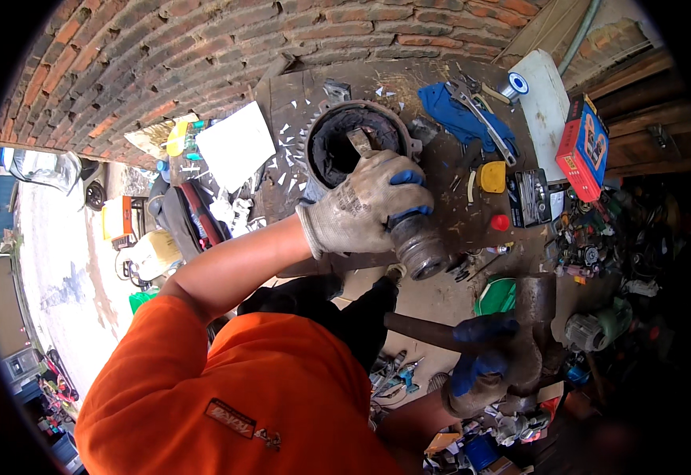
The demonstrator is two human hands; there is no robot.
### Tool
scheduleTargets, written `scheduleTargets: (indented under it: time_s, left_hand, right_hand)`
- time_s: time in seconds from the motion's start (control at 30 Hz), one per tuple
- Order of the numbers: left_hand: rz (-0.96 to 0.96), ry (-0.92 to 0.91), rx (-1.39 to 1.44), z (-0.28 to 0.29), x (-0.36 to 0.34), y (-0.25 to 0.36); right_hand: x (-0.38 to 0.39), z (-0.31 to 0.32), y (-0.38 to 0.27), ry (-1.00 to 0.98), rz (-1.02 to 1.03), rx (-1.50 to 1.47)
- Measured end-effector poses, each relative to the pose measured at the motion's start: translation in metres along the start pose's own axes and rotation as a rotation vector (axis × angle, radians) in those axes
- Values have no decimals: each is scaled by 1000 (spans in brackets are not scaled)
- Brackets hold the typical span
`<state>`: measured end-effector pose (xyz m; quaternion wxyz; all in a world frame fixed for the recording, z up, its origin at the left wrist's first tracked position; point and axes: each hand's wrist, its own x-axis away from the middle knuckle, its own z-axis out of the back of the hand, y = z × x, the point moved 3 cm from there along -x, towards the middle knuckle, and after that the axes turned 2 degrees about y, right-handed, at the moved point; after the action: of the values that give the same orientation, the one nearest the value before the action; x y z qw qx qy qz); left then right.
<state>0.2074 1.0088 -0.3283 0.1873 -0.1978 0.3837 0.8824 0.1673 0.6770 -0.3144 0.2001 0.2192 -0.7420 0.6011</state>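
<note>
My left hand (369,202), in a grey-white work glove with blue fingertips, is closed around a stout, ridged metal cylinder (420,252). On the hand's far side a flat metal end (359,142) juts over the round motor housing (397,120); whether it belongs to the cylinder I cannot tell. Dark material lines the inside of the housing, which sits on the workbench. At lower right my right hand (484,372), gloved alike, grips a heavy hammer (537,299) close to its head. The hammer's handle points left.
White paper scraps and a white sheet (238,146) lie on the workbench (282,99). An adjustable wrench (480,119) rests on a blue cloth (440,103). Right of these are a yellow tape measure (491,176), a bit set (531,196) and a red-blue box (584,149). A brick wall stands behind.
</note>
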Motion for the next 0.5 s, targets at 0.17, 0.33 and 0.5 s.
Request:
scheduleTargets:
  time_s: [0.17, 0.33, 0.5]
  left_hand:
    - [-21, 18, 15, -5, 0, 2]
    - [-25, 48, -13, 1, 0, 0]
    - [-31, 78, -43, 0, -2, -1]
  right_hand:
    - [71, -16, -26, 153, 925, -124]
    - [52, -85, 15, 182, 1086, 847]
    - [34, -92, 21, 234, 1059, 1059]
